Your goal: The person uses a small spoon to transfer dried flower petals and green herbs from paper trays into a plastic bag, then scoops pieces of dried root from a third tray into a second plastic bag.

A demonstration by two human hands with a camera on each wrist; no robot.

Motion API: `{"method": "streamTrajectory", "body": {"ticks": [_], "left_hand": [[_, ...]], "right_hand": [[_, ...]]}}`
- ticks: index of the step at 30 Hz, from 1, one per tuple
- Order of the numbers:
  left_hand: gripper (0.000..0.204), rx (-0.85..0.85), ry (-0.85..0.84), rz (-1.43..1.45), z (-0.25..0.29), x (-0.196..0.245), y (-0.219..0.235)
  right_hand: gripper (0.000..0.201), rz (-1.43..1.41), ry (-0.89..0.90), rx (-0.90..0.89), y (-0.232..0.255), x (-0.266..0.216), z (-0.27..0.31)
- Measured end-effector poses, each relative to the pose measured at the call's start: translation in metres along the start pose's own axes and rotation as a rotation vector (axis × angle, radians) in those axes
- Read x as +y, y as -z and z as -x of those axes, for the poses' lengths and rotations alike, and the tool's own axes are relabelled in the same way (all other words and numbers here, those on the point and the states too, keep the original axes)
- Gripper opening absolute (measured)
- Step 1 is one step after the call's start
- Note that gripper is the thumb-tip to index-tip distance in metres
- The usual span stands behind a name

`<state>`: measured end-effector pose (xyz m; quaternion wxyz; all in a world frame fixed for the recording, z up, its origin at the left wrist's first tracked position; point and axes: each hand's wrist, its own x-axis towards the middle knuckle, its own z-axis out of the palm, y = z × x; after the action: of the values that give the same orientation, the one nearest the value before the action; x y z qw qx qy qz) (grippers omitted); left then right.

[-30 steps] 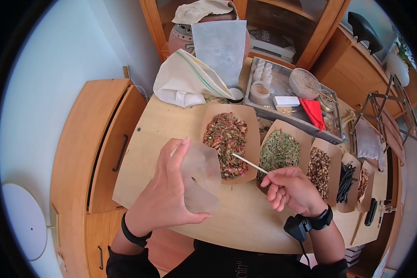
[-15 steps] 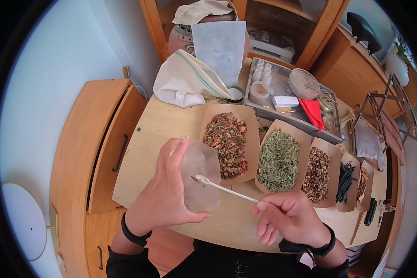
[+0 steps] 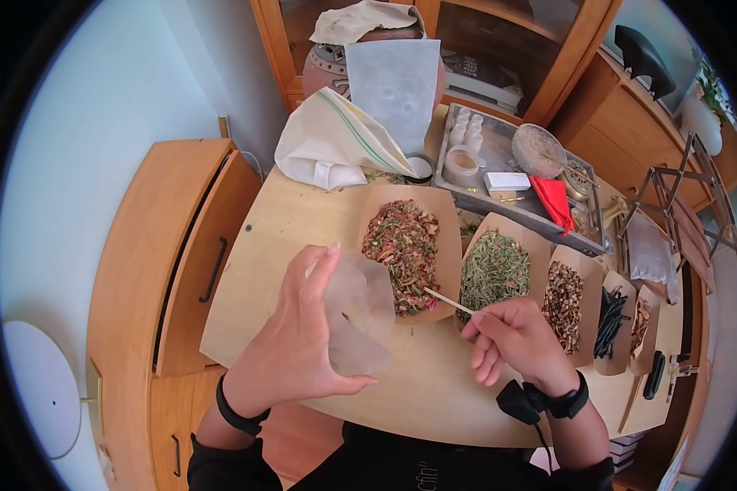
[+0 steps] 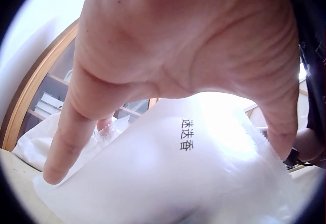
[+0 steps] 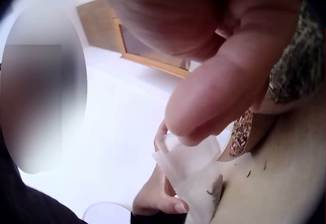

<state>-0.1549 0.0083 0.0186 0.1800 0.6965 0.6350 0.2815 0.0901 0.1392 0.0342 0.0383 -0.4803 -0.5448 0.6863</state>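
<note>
My left hand (image 3: 291,335) holds a frosted translucent bag (image 3: 360,311), thumb and fingers spread wide around it. Dark printed characters show on the bag (image 4: 153,157) in the left wrist view, and a few dark bits show through it. A thin white spoon (image 3: 450,301) is pinched between the thumb and fingers of my right hand (image 3: 520,335). Its far end reaches the near edge of a mix of dried petals and herbs (image 3: 403,254), where the bowl is hidden. That mix lies in a brown paper tray (image 3: 448,237), to the right of the bag.
Rightward stand paper trays of green dried herb (image 3: 495,274), brown chopped pieces (image 3: 563,303), dark sticks (image 3: 611,319) and reddish-brown pieces (image 3: 641,323). Behind them, a grey tray (image 3: 499,209) carries jars and a red pouch (image 3: 553,203). A white cloth bag (image 3: 327,143) lies at the back left.
My right hand swung the spoon left from the petal mix to over the translucent bag, then back right to the mix. The left hand kept its hold on the bag.
</note>
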Motion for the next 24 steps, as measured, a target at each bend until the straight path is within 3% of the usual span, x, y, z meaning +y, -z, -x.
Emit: {"method": "streamTrajectory", "body": {"ticks": [7, 17, 24], "left_hand": [[0.135, 0.008, 0.0, 0.023, 0.0, 0.001, -0.001], [0.136, 0.006, -0.004, -0.005, -0.001, 0.002, -0.002], [0.137, 0.004, 0.002, -0.004, -0.002, 0.002, -0.003]], "right_hand": [[0.027, -0.377, -0.07, -0.193, 0.009, 0.014, -0.016], [0.028, -0.439, -0.034, -0.175, 0.025, 0.021, -0.008], [0.026, -0.397, -0.015, -0.246, 0.013, 0.0, 0.029]]}}
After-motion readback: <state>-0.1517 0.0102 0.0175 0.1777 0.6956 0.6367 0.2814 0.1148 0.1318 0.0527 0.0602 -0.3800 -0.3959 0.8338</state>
